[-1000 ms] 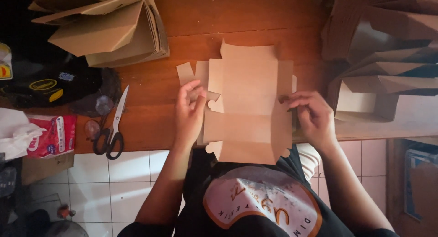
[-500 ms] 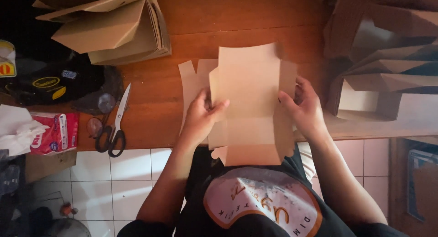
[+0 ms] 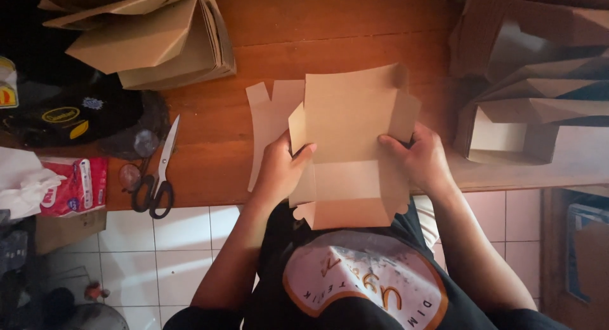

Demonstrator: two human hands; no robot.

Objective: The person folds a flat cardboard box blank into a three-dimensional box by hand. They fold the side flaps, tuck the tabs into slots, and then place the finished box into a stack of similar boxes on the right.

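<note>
Head view: a flat die-cut cardboard box blank (image 3: 347,146) was held over the edge of the wooden table (image 3: 330,32), just above the person's lap. The left hand (image 3: 279,168) was closed on its left side flap, thumb laid over the panel; the right hand (image 3: 419,158) was clamped on the right flap, fingers hidden behind the card. Both side flaps were raised only slightly, so the folding was judged barely begun: the end walls and tabs remained flat. One further flat blank (image 3: 269,124) lay just beyond the left hand. One pair of scissors (image 3: 158,171) lay well to the left. Folded boxes (image 3: 526,108) were stacked beyond the right hand; more boxes (image 3: 146,38) were piled far left, neither countable.
</note>
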